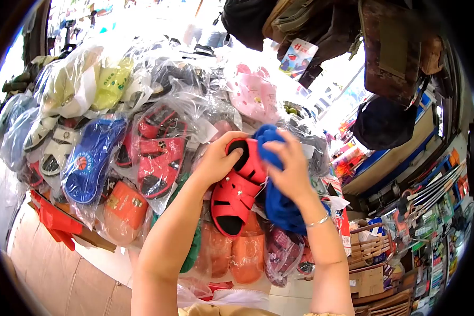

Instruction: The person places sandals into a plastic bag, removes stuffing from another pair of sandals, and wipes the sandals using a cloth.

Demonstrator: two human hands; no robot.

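A red sandal (231, 203) with a black insole and crossed straps is held by my left hand (218, 158), the thumb pressing near its upper end. Against the sandal's right side, my right hand (289, 168) has its fingers curled over a bunched blue cloth (284, 208), which hangs down beside the sandal. The right fingers are slightly blurred. Under both hands lies a pile of footwear in clear plastic bags, with orange slippers (247, 255) just below the red sandal and a bagged red sandal (160, 158) to the left.
Blue slippers (94, 158), a yellow-green pair (112, 84) and pink clogs (254, 92) lie in the pile. Bags (392, 47) and a dark blue cap (382, 124) hang at the upper right. Baskets (368, 245) and shelved goods are at the right, a tiled floor (47, 247) at lower left.
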